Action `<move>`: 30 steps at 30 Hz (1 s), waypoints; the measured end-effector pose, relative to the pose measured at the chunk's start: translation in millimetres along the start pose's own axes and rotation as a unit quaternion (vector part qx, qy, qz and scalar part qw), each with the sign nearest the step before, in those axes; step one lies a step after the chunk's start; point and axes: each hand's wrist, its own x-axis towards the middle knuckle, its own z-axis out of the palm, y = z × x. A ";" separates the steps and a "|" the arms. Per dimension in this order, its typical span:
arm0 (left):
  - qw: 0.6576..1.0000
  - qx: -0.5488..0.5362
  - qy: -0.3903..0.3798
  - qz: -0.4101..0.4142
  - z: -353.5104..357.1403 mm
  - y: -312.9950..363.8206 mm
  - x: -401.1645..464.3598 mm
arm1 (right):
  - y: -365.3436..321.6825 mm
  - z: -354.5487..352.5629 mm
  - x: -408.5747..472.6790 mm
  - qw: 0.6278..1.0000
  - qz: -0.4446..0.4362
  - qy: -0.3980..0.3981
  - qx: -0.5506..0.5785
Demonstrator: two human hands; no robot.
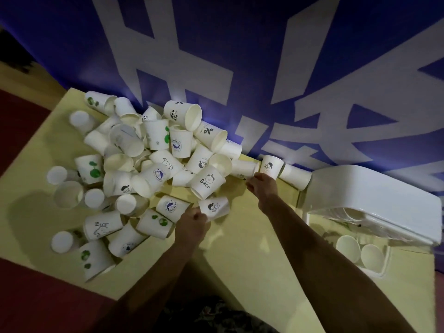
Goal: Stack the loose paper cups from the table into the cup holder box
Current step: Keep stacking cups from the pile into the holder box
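Note:
Several white printed paper cups lie in a pile [153, 159] on the pale yellow table [240, 255]. My left hand [192, 223] grips the rim of a cup with a small black figure [215, 207] lying on its side near the pile's front. My right hand [262, 182] pinches a cup lying on its side [243, 168] at the far edge, next to another figure-printed cup [271, 165]. The white cup holder box [374, 200] stands at the right with its lid raised; stacked cups [360, 251] show inside.
A purple banner with large white characters [240, 56] hangs right behind the table. One more cup [296, 176] lies between my right hand and the box. Dark red floor [28, 296] shows at the left and below the table's front edge.

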 end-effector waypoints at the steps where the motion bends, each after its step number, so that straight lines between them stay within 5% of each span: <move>1: 0.998 0.044 0.016 0.044 -2.1 -0.1 -3.7 | 3.5 0.0 -6.5 1.000 -0.002 0.012 -0.003; 4: 0.984 0.054 0.064 0.154 -4.6 3.5 -16.4 | 19.9 -5.8 -32.0 0.997 -0.044 0.047 -0.034; 15: 0.924 0.122 0.053 0.357 24.5 49.1 -68.6 | 95.0 -97.7 -123.2 0.918 -0.306 0.154 -0.200; 25: 0.868 0.130 -0.015 0.480 130.5 98.5 -155.4 | 129.4 -232.3 -163.7 0.903 -0.329 0.256 -0.101; 30: 0.852 0.164 -0.063 0.492 201.4 112.6 -182.8 | 147.9 -304.9 -151.9 0.867 -0.354 0.310 -0.162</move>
